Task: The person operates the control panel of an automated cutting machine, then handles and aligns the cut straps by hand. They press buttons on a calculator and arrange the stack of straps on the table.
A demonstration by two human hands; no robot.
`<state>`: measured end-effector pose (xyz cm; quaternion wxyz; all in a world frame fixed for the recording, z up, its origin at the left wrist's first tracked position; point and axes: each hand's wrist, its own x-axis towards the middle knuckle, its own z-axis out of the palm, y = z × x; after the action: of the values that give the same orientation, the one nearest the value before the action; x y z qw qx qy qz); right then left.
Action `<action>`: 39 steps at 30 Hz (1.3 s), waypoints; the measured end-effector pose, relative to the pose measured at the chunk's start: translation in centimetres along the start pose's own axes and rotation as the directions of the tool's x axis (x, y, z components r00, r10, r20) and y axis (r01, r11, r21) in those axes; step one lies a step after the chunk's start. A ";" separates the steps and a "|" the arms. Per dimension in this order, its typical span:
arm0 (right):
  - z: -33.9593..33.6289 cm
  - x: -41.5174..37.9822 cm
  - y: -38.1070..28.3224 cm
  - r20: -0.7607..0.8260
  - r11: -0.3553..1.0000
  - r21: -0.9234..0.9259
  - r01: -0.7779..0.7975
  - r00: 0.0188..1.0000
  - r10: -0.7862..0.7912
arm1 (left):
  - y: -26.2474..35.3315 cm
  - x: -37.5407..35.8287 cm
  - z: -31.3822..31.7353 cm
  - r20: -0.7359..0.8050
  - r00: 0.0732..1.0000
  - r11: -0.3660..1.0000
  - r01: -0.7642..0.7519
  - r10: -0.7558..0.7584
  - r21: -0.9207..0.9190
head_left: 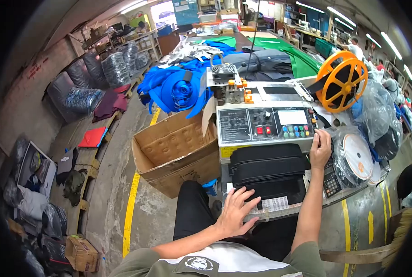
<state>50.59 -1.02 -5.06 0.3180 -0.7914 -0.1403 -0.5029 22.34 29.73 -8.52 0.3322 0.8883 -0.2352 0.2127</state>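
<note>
- Our left hand [236, 210] lies flat, fingers spread, on the near edge of the stack of black webbing [268, 173], pinning it without closing a grip round anything.
- Our right hand [320, 148] reaches to the right end of the control panel [266, 123], fingertips at the coloured buttons, holding nothing.
- The stack sits on the surface just near of the panel, a white paper label [275, 203] at its near edge.
- We judge the step to be setting or starting the cutting machine; next calls for a precise press while the left steadies the stack.
- A cardboard box [176, 150] stands open at left; an orange reel [342, 81] is far right.
</note>
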 end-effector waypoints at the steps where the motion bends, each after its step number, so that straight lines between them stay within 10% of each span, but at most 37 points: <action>1: 0.0 -0.1 0.0 0.001 1.000 -0.001 0.000 1.000 0.000 | 0.0 0.0 -0.1 -0.027 1.000 1.000 0.005 -0.006 -0.023; 12: 2.1 -2.0 2.0 -0.036 0.989 0.111 -0.098 0.994 0.102 | -2.8 -1.1 -0.4 -0.408 0.833 0.868 0.157 -0.373 -0.472; 19: 2.6 -2.9 3.0 -0.013 0.972 0.144 -0.184 0.982 0.188 | -14.1 4.9 -7.2 -0.663 0.708 0.968 0.221 -0.244 -0.120; 22: 2.7 -2.9 2.6 -0.025 0.973 0.137 -0.186 0.981 0.191 | -21.9 7.6 -8.3 -0.547 0.711 0.897 0.338 -0.441 -0.284; 24: 2.7 -2.8 2.7 -0.023 0.973 0.137 -0.188 0.981 0.193 | -26.5 9.7 -8.2 -0.312 0.613 0.592 0.324 -0.725 -0.738; 26: 2.7 -2.8 2.6 -0.022 0.972 0.137 -0.190 0.980 0.195 | -28.5 11.3 -8.7 -0.165 0.569 0.438 0.384 -0.806 -0.813; 32: 2.8 -3.0 3.0 -0.019 0.968 0.140 -0.209 0.977 0.214 | -33.4 16.1 -8.2 0.132 0.467 -0.041 0.199 -0.875 -0.979; 39: 3.2 -2.6 3.2 -0.095 0.982 0.111 -0.150 0.983 0.160 | -36.7 21.2 -10.1 0.159 0.659 -0.120 0.104 -0.735 -0.987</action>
<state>53.42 -1.14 -9.50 0.4036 -0.7553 -0.0874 -0.5089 57.52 55.37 -8.25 0.9262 0.3584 0.0916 0.0726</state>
